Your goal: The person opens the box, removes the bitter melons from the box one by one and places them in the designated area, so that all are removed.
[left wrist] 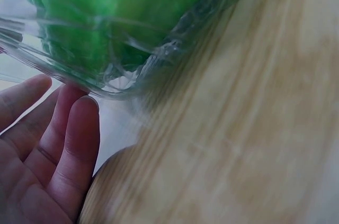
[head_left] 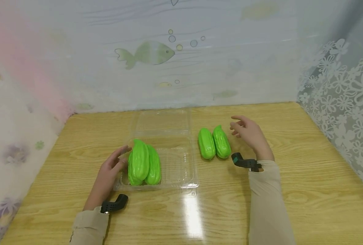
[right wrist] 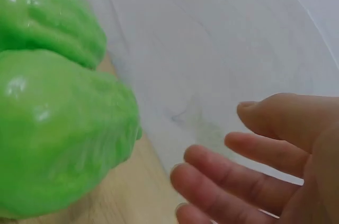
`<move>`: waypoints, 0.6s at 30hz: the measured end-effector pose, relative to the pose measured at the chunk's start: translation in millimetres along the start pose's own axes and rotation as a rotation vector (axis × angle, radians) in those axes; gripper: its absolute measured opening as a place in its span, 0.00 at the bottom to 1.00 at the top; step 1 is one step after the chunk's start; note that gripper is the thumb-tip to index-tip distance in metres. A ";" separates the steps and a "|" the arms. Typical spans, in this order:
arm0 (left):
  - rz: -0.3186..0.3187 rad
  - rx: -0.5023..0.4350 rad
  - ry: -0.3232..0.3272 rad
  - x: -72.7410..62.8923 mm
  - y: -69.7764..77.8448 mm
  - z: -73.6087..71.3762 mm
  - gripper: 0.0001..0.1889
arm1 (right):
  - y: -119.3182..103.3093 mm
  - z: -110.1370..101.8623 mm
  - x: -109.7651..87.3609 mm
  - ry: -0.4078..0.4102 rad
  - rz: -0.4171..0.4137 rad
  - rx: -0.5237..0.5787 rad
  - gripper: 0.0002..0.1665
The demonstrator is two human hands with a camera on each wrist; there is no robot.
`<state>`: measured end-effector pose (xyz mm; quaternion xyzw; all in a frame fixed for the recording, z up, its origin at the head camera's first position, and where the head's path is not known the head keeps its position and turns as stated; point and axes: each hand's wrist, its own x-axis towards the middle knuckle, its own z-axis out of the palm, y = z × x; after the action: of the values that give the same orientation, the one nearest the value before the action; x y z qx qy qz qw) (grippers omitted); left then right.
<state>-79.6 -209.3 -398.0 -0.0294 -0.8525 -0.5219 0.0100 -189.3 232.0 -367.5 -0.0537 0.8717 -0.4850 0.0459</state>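
Note:
A clear plastic clamshell box (head_left: 175, 166) lies with its lid folded back. Glossy green ridged bitter melons (head_left: 140, 160) are piled in its left half, one lying over the others. My left hand (head_left: 110, 166) is at the box's left side, its fingertips (left wrist: 82, 110) right at the plastic wall with fingers loosely bent. Two more bitter melons, a smooth-looking one (head_left: 206, 143) and a ridged one with a pointed tip (head_left: 221, 142), lie side by side right of the box. My right hand (head_left: 249, 132) hovers just right of them, holding nothing, its fingers spread and relaxed.
The clear lid (head_left: 163, 120) lies toward the back of the wood-grain table (head_left: 224, 211), close to a wall covering with fish pictures (head_left: 154, 52). A floral-patterned covering (head_left: 13, 149) borders the left side, and a white flower lace curtain (head_left: 347, 81) the right.

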 end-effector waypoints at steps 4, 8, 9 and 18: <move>-0.005 -0.004 -0.001 0.2 -0.2 -0.1 0.21 | -6.2 1.0 -0.3 0.051 -0.037 0.037 0.29; -0.007 0.001 -0.001 0.7 0.7 -0.7 0.21 | -16.1 2.8 -0.7 0.089 -0.063 0.073 0.25; -0.005 0.003 0.000 0.9 0.8 -0.8 0.21 | -18.6 3.9 -0.7 0.091 -0.071 0.078 0.25; 0.014 -0.014 0.000 0.2 0.0 0.1 0.21 | -38.7 21.6 -0.1 0.014 -0.125 0.059 0.25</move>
<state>-79.7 -209.2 -398.0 -0.0354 -0.8487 -0.5275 0.0138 -184.5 193.6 -345.9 -0.1031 0.8523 -0.5127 0.0110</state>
